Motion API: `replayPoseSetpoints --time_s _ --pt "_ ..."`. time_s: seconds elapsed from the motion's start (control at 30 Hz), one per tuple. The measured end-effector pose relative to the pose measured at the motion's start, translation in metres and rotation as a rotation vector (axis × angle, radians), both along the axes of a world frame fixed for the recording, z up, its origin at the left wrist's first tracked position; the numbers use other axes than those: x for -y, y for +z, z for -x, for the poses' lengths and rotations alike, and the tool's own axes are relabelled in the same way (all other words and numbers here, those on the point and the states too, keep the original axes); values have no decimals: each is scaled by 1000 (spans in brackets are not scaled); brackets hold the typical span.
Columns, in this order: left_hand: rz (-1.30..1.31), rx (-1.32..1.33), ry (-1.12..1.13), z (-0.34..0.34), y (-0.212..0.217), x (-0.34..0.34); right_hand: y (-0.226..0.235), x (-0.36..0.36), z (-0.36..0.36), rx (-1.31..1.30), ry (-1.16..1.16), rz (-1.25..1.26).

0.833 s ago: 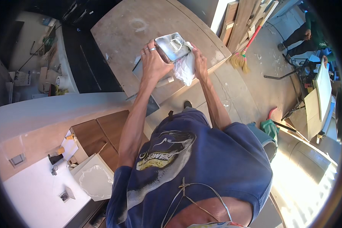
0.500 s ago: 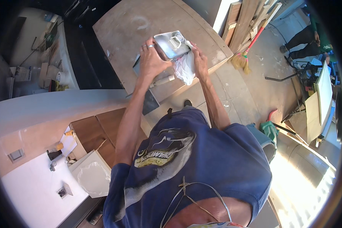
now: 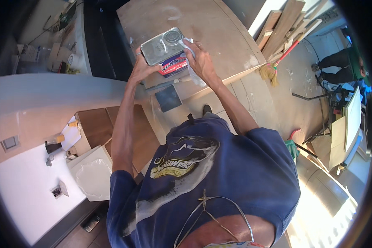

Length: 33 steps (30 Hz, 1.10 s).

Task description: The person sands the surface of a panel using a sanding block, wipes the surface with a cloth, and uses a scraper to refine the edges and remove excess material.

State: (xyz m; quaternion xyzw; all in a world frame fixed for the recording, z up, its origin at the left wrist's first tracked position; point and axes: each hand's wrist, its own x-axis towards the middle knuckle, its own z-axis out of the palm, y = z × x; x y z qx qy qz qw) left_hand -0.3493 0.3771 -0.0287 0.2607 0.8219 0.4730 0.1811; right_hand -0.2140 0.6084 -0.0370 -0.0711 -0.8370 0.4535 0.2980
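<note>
A rectangular metal can [image 3: 157, 47] is between my hands above a wooden worktop. Its silver top carries a small handle and a round spout with ridged rings, and a red and blue label shows on its front side. My left hand [image 3: 144, 68] is closed round the can's left end, thumb toward the label. At the right end my right hand [image 3: 202, 62] presses a crumpled white cloth [image 3: 195, 76] against the can beside the spout. Near the worktop's edge, below the can, are a stick-like tool [image 3: 163, 84] and a flat dark square plate [image 3: 168, 98].
The wooden worktop [image 3: 219, 29] has a worn front edge. Wood planks [image 3: 283, 27] and a red-handled broom [image 3: 273, 70] stand to the right. A person [image 3: 339, 66] is at the far right near stacked boards. At lower left is a putty-smeared board [image 3: 93, 173].
The can has moved left and turned, so its label now shows. My right hand has come higher over its right end with the cloth. The dark plate shows more fully.
</note>
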Motion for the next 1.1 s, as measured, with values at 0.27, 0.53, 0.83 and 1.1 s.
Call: replayPoseSetpoints --time_s 0.27,0.53,0.83,1.1 --pt "-108 31 -60 -3 -17 56 -31 23 10 462 -93 -248" --pt "176 -219 -82 1 44 290 -16 145 -93 183 6 233" --pt "393 -631 551 -164 -3 620 9 463 -163 302 711 93" --pt "468 -676 783 -218 -27 643 -5 532 -144 99 666 -91"
